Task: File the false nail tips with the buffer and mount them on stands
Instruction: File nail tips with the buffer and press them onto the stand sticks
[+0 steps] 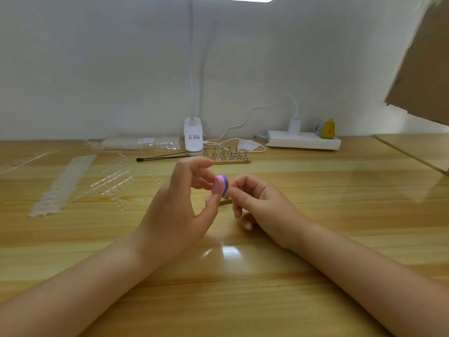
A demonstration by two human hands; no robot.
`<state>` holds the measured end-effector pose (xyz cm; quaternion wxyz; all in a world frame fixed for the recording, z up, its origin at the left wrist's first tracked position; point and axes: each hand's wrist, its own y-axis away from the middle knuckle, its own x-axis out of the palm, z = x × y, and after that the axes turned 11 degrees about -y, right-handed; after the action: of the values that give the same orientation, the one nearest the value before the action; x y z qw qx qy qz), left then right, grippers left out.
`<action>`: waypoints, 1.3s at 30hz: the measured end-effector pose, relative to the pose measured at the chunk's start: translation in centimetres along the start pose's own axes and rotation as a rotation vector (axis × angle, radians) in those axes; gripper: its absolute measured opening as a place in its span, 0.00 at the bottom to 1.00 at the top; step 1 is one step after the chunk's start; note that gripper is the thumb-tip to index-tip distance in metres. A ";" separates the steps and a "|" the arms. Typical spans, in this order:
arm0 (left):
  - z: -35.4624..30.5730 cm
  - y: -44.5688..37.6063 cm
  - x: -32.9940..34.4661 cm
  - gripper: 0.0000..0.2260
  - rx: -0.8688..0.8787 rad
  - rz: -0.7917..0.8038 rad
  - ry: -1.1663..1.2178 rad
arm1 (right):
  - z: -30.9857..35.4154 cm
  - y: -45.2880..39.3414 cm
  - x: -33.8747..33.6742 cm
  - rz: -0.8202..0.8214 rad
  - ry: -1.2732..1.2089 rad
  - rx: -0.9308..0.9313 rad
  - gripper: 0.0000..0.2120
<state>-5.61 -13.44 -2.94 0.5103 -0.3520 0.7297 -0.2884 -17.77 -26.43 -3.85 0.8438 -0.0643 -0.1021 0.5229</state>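
My left hand (179,210) pinches a small pink-and-purple buffer block (223,184) between thumb and fingers above the middle of the wooden table (315,215). My right hand (257,203) is curled right beside the buffer, fingertips pressed to it; a nail tip between them is too small to make out. Just under the hands a metal stand on a brown strip (226,200) peeks out. A row of several metal stands on a brown base (228,155) sits further back.
Clear nail-tip strips (63,183) and snapped-off sprues (116,183) lie at left, a bag of tips (141,144) behind. A clip lamp (193,136), a black brush (162,158), a power strip (303,141) and a cardboard sheet (422,69) stand at the back and right.
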 end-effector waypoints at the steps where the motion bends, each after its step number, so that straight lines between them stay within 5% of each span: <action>1: -0.1 0.1 0.0 0.22 -0.005 -0.004 0.023 | 0.0 0.0 0.0 0.003 0.002 0.000 0.04; 6: 0.0 0.5 0.3 0.22 -0.074 0.068 0.061 | 0.1 0.0 -0.1 -0.016 -0.013 0.003 0.05; 10: 0.1 0.0 0.1 0.21 -0.192 -0.051 0.257 | -0.1 -0.1 0.0 -0.011 0.023 -0.010 0.04; 14: -0.3 0.3 0.4 0.22 -0.207 0.057 0.240 | -0.1 -0.2 -0.1 -0.006 0.012 -0.003 0.05; 19: -0.2 -0.6 -0.4 0.19 -0.351 -0.088 0.421 | -0.1 -0.2 -0.2 0.014 0.047 0.028 0.06; 23: -0.9 -0.2 0.0 0.21 -0.401 0.104 0.332 | 0.0 -0.2 -0.2 -0.006 0.007 0.024 0.06; 27: -0.5 -1.0 -0.8 0.17 -0.480 -0.060 0.473 | 0.0 -0.2 -0.3 0.013 0.056 0.053 0.06; 30: 1.0 -1.8 -1.4 0.15 -0.535 -0.012 0.157 | -0.1 -0.3 -0.4 -0.014 0.052 0.059 0.05; 35: 2.6 -1.9 -1.9 0.28 -0.664 0.612 -0.299 | -0.1 -0.2 -0.6 -0.026 -0.007 0.076 0.04; 39: 2.1 -1.8 -2.0 0.29 -0.440 0.445 -0.493 | 0.0 -0.2 -0.5 -0.025 -0.063 0.080 0.09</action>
<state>-2.77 -13.00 -1.12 0.6326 -0.3450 0.6881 0.0856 -17.79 -26.97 -3.87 0.8486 -0.0126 -0.1085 0.5176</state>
